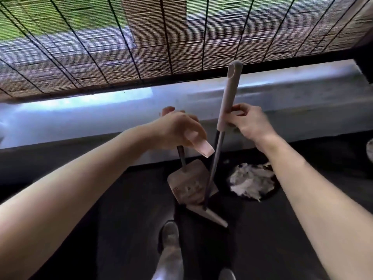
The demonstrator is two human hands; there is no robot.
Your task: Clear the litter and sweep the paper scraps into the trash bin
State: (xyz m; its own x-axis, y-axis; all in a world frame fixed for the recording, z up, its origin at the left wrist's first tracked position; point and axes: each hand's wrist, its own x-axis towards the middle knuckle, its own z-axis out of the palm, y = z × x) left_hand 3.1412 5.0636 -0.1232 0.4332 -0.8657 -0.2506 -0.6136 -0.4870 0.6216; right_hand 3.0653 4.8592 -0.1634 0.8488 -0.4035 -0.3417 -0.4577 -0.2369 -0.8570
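Note:
My left hand (177, 130) grips the pale pink handle of a long-handled dustpan (188, 182), whose tan pan hangs low over the dark floor. My right hand (246, 122) pinches the pale grip of a broom (228, 102); its dark shaft runs down to a narrow head (210, 216) on the floor just below the pan. To the right of the pan stands a dark round trash bin (268, 196) with crumpled white paper scraps (252, 181) inside.
A low pale ledge (121, 118) runs across in front of me under a bamboo blind (181, 37). My feet (170, 231) stand on the dark floor just behind the broom head. A round object shows at the right edge (370, 148).

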